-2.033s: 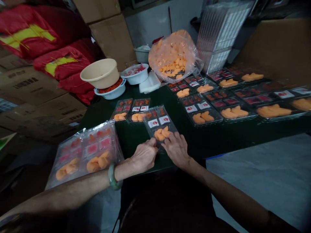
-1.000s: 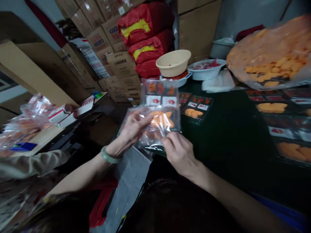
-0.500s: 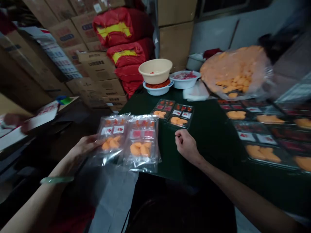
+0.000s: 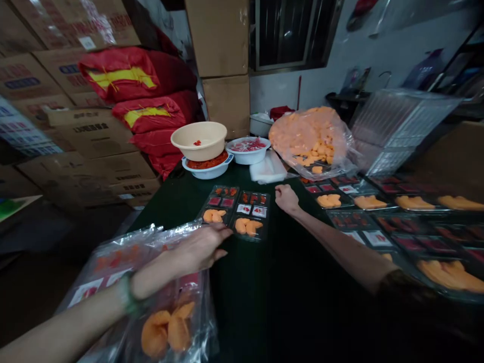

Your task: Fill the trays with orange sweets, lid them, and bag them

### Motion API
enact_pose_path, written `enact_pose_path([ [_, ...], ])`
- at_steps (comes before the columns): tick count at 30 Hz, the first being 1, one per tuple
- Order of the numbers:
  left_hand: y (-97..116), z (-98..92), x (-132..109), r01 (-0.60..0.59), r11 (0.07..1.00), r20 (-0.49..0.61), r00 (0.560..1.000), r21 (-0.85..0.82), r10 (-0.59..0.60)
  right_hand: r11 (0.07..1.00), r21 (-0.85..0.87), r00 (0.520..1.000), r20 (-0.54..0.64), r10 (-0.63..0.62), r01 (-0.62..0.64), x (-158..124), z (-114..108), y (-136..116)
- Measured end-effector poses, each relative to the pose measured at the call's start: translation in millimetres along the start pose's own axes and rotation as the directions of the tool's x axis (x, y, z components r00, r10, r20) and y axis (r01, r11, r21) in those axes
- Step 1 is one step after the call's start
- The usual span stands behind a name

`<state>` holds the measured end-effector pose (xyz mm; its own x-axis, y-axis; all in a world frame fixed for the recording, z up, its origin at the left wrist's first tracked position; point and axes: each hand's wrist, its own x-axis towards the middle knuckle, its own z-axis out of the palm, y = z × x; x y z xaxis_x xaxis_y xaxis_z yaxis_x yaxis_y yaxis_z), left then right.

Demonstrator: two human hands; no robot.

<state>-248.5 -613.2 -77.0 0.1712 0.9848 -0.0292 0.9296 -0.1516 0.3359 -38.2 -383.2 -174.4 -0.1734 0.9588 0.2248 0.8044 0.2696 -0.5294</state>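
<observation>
My left hand [image 4: 204, 244], a green bangle on its wrist, reaches over two clear plastic bags. Its fingers stretch toward the open trays and its thumb stands apart; it holds nothing visible. In the nearer bag [image 4: 206, 322] lies a tray with orange curled pieces. The other bag [image 4: 81, 269] shows white and red packets. Just beyond my left fingertips are two black compartment trays: the left tray [image 4: 221, 202] has red packets, the right tray [image 4: 251, 214] white ones. Both hold orange pieces. My right hand [image 4: 286, 198] is closed in a loose fist near the right tray, with nothing visible in it.
Several filled trays [image 4: 378, 222] cover the table's right side. Behind stand a cream basin [image 4: 199, 143] stacked on a white basin [image 4: 207, 172], another basin [image 4: 249, 154] and a big bag of orange pieces [image 4: 312, 136]. Red sacks [image 4: 136, 75] and cartons [image 4: 86, 136] rise at the left.
My left hand has left the edge of the bagged tray and moved right, over the bags toward the open trays. The view has turned right; my right hand stays closed.
</observation>
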Motion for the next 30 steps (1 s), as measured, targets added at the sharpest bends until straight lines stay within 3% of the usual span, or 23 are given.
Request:
enact_pose_path([
  [2,12,17.6,35,-0.144,0.984,0.208,0.971,0.103,0.120,0.997,-0.082,1.000,0.009,-0.013,0.013,29,8,-2],
  [5,23,39.2,66,-0.249,0.904,0.419,0.904,0.347,0.088,0.984,-0.168,0.998,0.040,-0.050,0.056,71,23,-5],
  [8,31,55.1,82,-0.248,0.825,0.470,0.882,0.507,-0.024,0.968,-0.216,0.989,0.103,-0.107,0.128,108,38,-7],
  [12,38,62.0,94,-0.235,0.822,0.518,0.852,0.519,-0.083,0.952,-0.245,0.966,0.221,-0.131,0.185,137,50,-3],
  [17,37,61.8,101,-0.282,0.827,0.476,0.879,0.486,0.020,0.927,-0.282,0.949,0.263,-0.172,0.246,130,42,13],
  [20,35,61.5,101,-0.315,0.798,0.492,0.870,0.514,0.026,0.920,-0.308,0.954,0.250,-0.168,0.242,120,33,20],
  [26,34,63.4,97,-0.323,0.780,0.439,0.896,0.536,0.069,0.937,-0.300,0.972,0.200,-0.122,0.179,105,20,10],
  [30,31,63.7,91,-0.364,0.795,0.453,0.882,0.485,0.127,0.956,-0.261,0.982,0.162,-0.093,0.134,97,11,1],
])
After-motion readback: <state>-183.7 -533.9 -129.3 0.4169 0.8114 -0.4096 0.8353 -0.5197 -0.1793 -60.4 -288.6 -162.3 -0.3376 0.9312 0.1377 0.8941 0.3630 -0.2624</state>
